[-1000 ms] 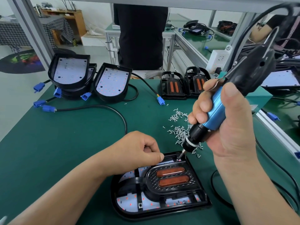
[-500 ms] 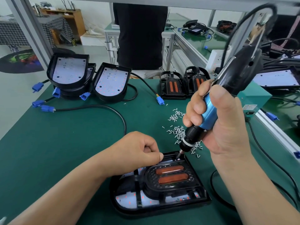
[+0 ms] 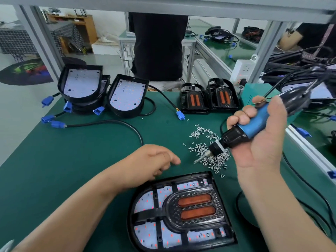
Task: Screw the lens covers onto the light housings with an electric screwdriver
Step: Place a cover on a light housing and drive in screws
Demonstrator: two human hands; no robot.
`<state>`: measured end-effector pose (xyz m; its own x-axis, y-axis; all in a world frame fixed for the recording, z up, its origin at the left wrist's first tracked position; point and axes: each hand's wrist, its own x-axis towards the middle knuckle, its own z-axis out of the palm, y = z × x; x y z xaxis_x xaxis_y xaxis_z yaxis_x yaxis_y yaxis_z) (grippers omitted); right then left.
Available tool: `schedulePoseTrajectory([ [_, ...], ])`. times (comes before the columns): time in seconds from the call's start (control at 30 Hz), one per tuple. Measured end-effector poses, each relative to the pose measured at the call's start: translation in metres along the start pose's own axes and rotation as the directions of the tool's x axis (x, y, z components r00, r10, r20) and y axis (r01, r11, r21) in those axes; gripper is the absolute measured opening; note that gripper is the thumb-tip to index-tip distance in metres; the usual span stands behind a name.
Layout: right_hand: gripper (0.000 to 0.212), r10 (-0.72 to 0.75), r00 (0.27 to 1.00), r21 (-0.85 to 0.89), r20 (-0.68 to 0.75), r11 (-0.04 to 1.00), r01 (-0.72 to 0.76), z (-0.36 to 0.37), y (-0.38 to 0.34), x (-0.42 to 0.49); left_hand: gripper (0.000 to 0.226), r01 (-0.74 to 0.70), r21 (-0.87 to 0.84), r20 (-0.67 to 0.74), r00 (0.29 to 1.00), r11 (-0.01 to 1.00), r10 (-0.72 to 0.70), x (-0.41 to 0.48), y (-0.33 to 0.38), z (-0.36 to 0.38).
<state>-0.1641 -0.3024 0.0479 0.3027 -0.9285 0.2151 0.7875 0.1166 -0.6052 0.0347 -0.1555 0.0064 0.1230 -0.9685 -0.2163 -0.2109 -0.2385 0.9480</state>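
Note:
A black light housing (image 3: 138,233) lies near me on the green table, with a black lens cover (image 3: 198,210) with two orange strips set in it. My right hand (image 3: 261,142) grips a blue-and-black electric screwdriver (image 3: 249,126), its bit (image 3: 201,158) tilted down-left over a heap of small silver screws (image 3: 207,148). My left hand (image 3: 154,162) hovers just beyond the housing's far-left edge, fingers loosely curled and pointing toward the screws, holding nothing that I can see.
Two open housings with white LED boards (image 3: 81,82) (image 3: 127,95) lean at the back left, with black cables and blue connectors (image 3: 54,122). Two lens covers (image 3: 194,99) (image 3: 222,95) stand at the back. A person in black (image 3: 158,46) stands beyond the table. A metal rail (image 3: 309,148) borders the right.
My right hand has lifted the screwdriver off the housing's top corner and swung the bit over the screw heap. My left hand has let go of the cover's edge and moved up.

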Motion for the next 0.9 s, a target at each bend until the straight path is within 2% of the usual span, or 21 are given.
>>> schedulePoseTrajectory([
  [0.03,0.023,0.004,1.000,0.000,-0.022,1.000,-0.004,0.000,0.003,0.001,0.025,0.039,-0.073,-0.008,0.999,0.997,-0.039,0.001,0.000,-0.001],
  [0.13,0.023,0.019,0.999,0.013,-0.041,1.000,-0.018,-0.002,0.008,0.002,0.039,0.071,-0.169,-0.040,0.996,0.983,-0.079,0.002,-0.001,-0.004],
  [0.27,0.023,0.030,0.999,0.016,-0.037,0.999,-0.029,-0.002,0.012,0.000,0.024,0.055,-0.238,-0.067,0.995,0.970,-0.073,0.003,-0.003,-0.007],
  [0.4,0.024,0.030,0.997,0.035,-0.066,0.999,-0.028,0.002,0.016,-0.003,0.023,0.030,-0.301,0.027,0.999,0.953,-0.023,0.003,-0.005,-0.008],
  [0.47,0.025,0.021,0.996,0.050,-0.086,0.999,-0.017,0.003,0.016,-0.004,0.018,0.014,-0.328,0.060,0.998,0.944,0.006,0.001,-0.004,-0.006],
  [0.63,0.026,0.012,0.994,0.086,-0.106,0.996,-0.003,0.004,0.014,-0.004,0.021,0.043,-0.362,0.056,0.998,0.931,-0.024,0.001,-0.003,-0.002],
  [0.73,0.026,0.012,0.992,0.081,-0.123,0.997,-0.002,0.004,0.013,-0.003,0.011,0.042,-0.377,0.053,0.998,0.925,-0.024,0.002,-0.002,-0.001],
  [0.9,0.026,0.012,0.990,0.095,-0.140,0.996,0.001,0.005,0.014,-0.004,0.011,0.003,-0.392,0.077,0.997,0.920,0.030,0.002,-0.003,-0.001],
])
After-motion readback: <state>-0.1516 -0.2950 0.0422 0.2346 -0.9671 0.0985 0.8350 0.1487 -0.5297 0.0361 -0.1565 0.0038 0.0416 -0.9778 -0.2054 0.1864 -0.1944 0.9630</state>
